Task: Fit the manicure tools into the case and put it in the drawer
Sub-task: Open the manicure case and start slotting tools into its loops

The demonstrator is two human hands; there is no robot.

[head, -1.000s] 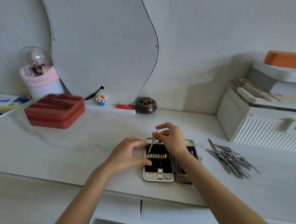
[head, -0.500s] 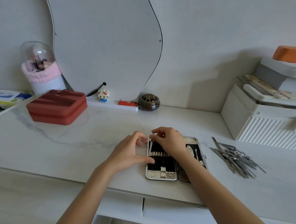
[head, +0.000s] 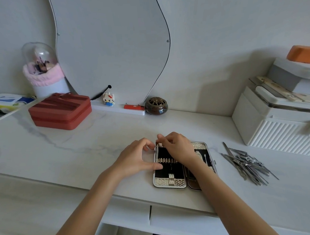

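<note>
The manicure case [head: 169, 172] lies open on the white marble table, black lining with silver patterned trim. My left hand [head: 136, 159] holds the case's left edge, thumb on its black lining. My right hand [head: 177, 147] is over the case's top and pinches the upper end of a thin metal tool [head: 157, 150], which lies along the left side of the lining. A pile of several loose steel manicure tools [head: 247, 163] sits on the table to the right of the case. Closed white drawer fronts [head: 182, 222] run below the table edge.
A red zip case [head: 61, 111], a pink-trimmed brush holder [head: 42, 73], a mirror [head: 110, 47], a small figurine [head: 108, 99] and a dark round pot [head: 156, 105] stand at the back. A white ribbed organiser [head: 278, 133] stands at the right.
My right hand has lowered the thin tool from a tilted pose above the case down onto the left side of the lining. My left hand stays on the case's edge.
</note>
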